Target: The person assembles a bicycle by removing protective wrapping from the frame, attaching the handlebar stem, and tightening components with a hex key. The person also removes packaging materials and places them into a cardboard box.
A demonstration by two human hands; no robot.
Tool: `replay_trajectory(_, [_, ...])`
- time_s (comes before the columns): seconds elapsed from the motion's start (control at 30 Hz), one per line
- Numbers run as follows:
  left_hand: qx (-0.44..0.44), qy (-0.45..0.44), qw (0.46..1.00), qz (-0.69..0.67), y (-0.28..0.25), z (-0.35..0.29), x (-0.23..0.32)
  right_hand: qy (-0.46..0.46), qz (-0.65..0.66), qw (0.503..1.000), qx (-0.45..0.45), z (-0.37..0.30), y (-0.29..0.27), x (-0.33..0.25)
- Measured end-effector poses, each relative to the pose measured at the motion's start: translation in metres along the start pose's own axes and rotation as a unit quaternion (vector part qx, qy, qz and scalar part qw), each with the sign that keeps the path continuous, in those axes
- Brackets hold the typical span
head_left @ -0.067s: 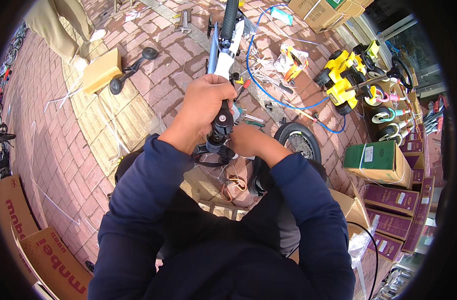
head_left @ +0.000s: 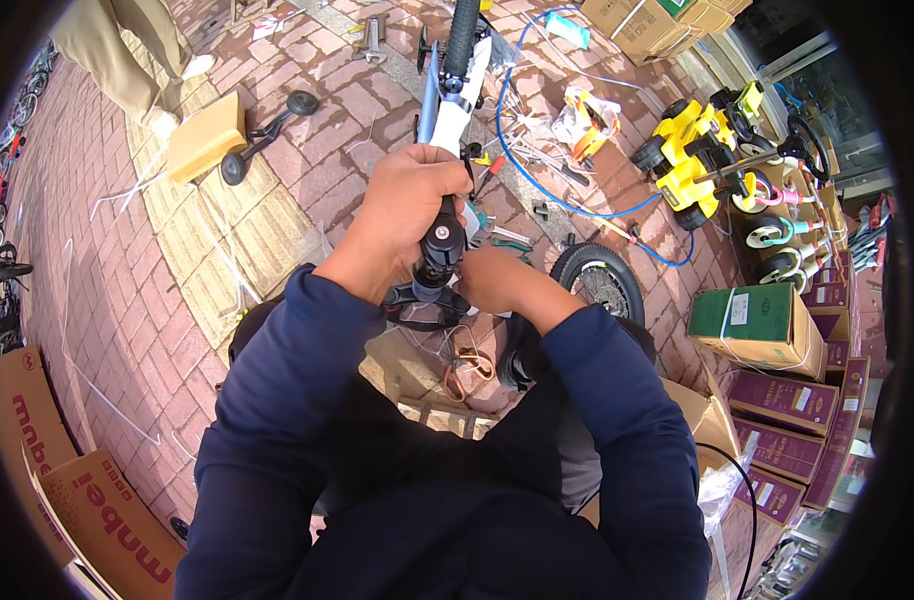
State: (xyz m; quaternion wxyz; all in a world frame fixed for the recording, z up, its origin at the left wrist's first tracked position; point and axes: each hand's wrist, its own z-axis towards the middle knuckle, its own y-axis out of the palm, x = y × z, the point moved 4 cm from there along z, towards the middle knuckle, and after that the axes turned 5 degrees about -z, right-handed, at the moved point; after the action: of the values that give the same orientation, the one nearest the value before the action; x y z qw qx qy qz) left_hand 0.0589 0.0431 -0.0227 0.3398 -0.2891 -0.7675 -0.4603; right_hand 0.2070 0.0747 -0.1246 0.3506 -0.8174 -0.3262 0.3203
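A small bicycle with a light blue and white frame (head_left: 451, 124) stands between my knees, its black-tyred wheel (head_left: 460, 45) pointing away from me. My left hand (head_left: 409, 200) is wrapped round the black stem (head_left: 444, 238) at the near end of the frame. Just right of the stem, my right hand (head_left: 490, 281) is closed low against the bicycle; its fingertips, and whatever they grip, are hidden. Below the stem, close to my lap, are black parts (head_left: 424, 312) that I cannot make out exactly. A loose wheel (head_left: 599, 280) lies right of my right hand.
Tools lie beyond my hands, including wrenches (head_left: 371, 40); a blue hose (head_left: 504, 125) curves past them. Yellow ride-on toys (head_left: 693, 160) and boxes (head_left: 755, 322) line the right. Left are a small carton (head_left: 207, 137), a black two-wheeled part (head_left: 267, 135) and a person's legs (head_left: 127, 60).
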Motion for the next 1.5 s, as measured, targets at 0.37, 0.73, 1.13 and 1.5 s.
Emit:
replay_trajectory(0.37, [-0.028, -0.004, 0.998, 0.057, -0.007, 0.002, 0.002, 0.003, 0.000, 1.000, 0.015, -0.016, -0.022, 0.006])
replay_trajectory(0.73, [-0.053, -0.005, 0.998, 0.045, -0.014, 0.006, 0.001, -0.001, 0.038, 0.997, 0.073, -0.035, -0.043, 0.023])
replay_trajectory(1.13, [-0.094, -0.057, 0.992, 0.068, -0.006, 0.008, 0.001, 0.049, 0.003, 0.997, 0.058, -0.032, -0.062, 0.045])
replay_trajectory(1.5, [-0.096, -0.083, 0.988, 0.086, 0.005, 0.009, -0.003, -0.007, 0.061, 0.995, 0.085, -0.026, -0.060, 0.071])
